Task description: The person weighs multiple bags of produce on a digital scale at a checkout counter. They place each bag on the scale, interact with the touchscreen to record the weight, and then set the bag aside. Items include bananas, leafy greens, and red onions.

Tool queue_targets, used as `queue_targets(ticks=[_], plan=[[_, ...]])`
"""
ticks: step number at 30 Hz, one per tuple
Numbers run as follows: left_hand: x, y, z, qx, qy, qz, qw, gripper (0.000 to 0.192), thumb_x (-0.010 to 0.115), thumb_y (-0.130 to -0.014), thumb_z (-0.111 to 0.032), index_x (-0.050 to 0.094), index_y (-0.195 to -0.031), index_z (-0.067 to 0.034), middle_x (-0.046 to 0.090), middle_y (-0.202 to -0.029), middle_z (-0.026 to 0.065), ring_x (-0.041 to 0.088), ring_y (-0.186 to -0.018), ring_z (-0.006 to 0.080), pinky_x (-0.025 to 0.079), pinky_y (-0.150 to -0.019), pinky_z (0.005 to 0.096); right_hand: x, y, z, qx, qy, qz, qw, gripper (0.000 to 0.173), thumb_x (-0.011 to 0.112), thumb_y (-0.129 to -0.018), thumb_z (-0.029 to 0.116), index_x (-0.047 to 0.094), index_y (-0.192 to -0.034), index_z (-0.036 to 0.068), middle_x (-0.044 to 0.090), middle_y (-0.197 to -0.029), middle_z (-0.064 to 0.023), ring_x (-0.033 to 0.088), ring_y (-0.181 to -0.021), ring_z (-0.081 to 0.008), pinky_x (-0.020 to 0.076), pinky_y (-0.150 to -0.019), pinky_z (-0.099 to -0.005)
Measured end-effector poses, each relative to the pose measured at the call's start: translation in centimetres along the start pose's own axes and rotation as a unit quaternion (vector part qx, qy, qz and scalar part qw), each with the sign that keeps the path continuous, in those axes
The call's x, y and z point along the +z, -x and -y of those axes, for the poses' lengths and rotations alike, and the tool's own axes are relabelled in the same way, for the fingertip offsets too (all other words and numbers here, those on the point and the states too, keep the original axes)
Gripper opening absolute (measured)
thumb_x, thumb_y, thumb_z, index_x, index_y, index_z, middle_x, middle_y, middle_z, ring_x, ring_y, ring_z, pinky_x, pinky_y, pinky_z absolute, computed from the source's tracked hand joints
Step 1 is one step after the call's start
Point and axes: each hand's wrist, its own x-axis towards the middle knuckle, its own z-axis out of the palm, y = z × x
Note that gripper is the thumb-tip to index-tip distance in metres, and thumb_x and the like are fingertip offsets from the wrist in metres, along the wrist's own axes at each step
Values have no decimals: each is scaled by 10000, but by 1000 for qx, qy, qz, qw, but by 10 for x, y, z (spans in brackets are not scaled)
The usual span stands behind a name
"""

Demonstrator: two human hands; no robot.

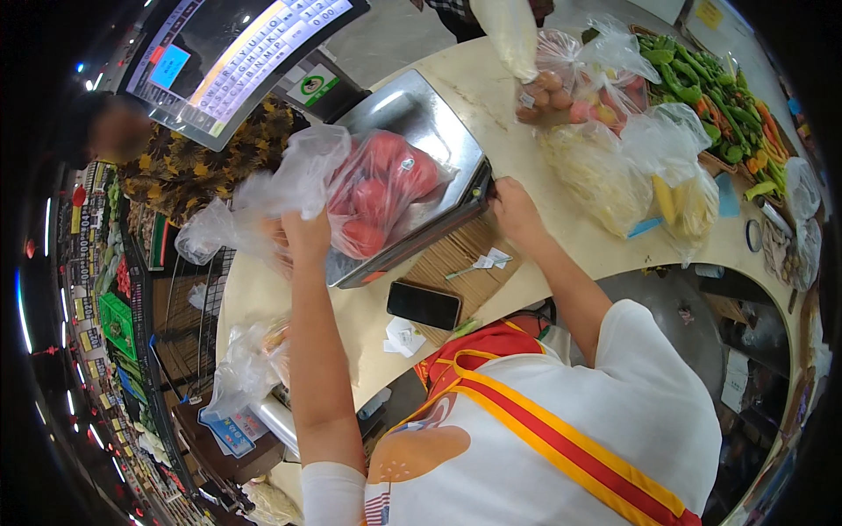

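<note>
A clear plastic bag of red round produce, probably tomatoes (pixel 371 197), lies on the steel pan of a weighing scale (pixel 434 105). My left hand (pixel 306 233) grips thin clear plastic (pixel 270 197) at the pan's left side; the plastic is blurred, with something orange behind it. Whether it belongs to the red produce's bag, I cannot tell. My right hand (pixel 516 210) is at the scale's near right corner, its fingertips against the edge and partly hidden. Below the scale, a black phone (pixel 424 305) and small white labels (pixel 492 258) rest on and beside corrugated cardboard (pixel 427 260).
A touchscreen (pixel 250 59) stands at upper left, beside a person in a patterned top (pixel 204 164). Bagged eggs (pixel 543 95), bagged pale vegetables (pixel 592 177) and peppers in a basket (pixel 717 98) occupy the counter's right side. Another plastic bag (pixel 253 361) lies at lower left.
</note>
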Motion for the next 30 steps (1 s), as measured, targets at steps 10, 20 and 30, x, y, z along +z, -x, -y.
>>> queue_targets(ticks=[10, 20, 30], plan=[[-10, 22, -3, -131, 559, -75, 815, 258, 399, -1028, -236, 517, -956, -18, 531, -782, 80, 556, -874, 223, 446, -884, 347, -28, -76, 116, -239, -198, 92, 946, 152, 598, -877, 145, 523, -876, 13, 553, -1149, -206, 533, -1083, -339, 430, -881, -375], [-159, 80, 12, -165, 488, -151, 844, 263, 508, -996, -251, 465, -771, -120, 299, -593, -71, 242, -465, 41, 201, -393, 211, -56, 24, 160, -30, -284, 363, 887, 368, 707, -826, 154, 524, -1111, 10, 660, -829, -123, 674, -746, -222, 520, -661, -341], [-379, 305, 120, -285, -18, -341, 896, 159, 494, -978, -248, 569, -1022, -115, 529, -750, 23, 498, -716, 129, 429, -677, 263, -133, -205, 128, -129, 118, -141, 974, 839, 711, -746, 564, 532, -1230, -97, 577, -1178, -319, 551, -1139, -417, 425, -970, -441]])
